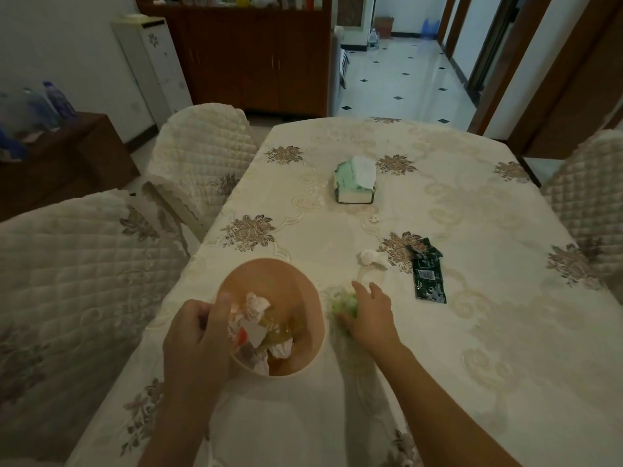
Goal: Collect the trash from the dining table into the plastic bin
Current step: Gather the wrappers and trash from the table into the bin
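Note:
A round peach plastic bin (296,288) stands on the dining table (472,332) near its front left. It holds crumpled tissues, wrappers and yellowish plastic. My left hand (199,335) grips the bin's near left rim, thumb over the edge. Just right of the bin, my right hand (371,315) closes around a crumpled light green wrapper (344,301) lying on the cloth. A crumpled white tissue (371,257) and a dark green packet (428,271) lie further right. Small white scraps (373,218) sit beyond.
A green tissue pack (355,180) stands at the table's middle. Quilted chairs (199,153) stand to the left, another at the right edge (586,197). A dark wooden cabinet (256,55) and tiled hallway lie behind.

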### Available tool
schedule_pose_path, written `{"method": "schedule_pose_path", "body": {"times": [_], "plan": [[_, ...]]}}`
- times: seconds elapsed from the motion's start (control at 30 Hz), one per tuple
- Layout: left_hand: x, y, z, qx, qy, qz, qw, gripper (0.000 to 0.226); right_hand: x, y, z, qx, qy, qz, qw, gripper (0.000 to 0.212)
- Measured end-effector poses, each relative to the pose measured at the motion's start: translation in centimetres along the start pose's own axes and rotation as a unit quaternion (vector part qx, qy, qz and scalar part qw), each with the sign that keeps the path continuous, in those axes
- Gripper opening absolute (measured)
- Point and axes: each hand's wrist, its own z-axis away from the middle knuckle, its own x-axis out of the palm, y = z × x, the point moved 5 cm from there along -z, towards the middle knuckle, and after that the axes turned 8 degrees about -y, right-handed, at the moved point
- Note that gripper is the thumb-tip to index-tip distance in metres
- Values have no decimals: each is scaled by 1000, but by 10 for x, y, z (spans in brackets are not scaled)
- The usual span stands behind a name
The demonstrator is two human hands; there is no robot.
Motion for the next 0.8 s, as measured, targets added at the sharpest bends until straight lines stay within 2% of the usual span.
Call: {"method": "schedule_pose_path", "body": {"times": [0.13,0.3,0.4,0.5,0.63,0.7,0.8], "plan": [[8,6,-10,5,-1,14,1000,35,7,8,-5,-15,42,4,999,60],[19,14,-20,20,0,12,1000,34,1,16,-5,-40,59,-130,989,57],[28,18,-26,25,5,5,1000,33,-18,18,-12,-47,94,-159,982,50],[37,21,-32,34,1,15,999,35,-44,16,-32,-64,145,-149,976,46],[49,21,-41,26,-1,26,999,34,-65,11,-70,-59,169,-137,974,48],[54,22,-47,26,-3,32,999,35,-66,9,-86,-58,171,-118,976,51],[61,21,-55,32,-9,30,999,36,-55,18,-104,-27,135,-23,990,46]]}}
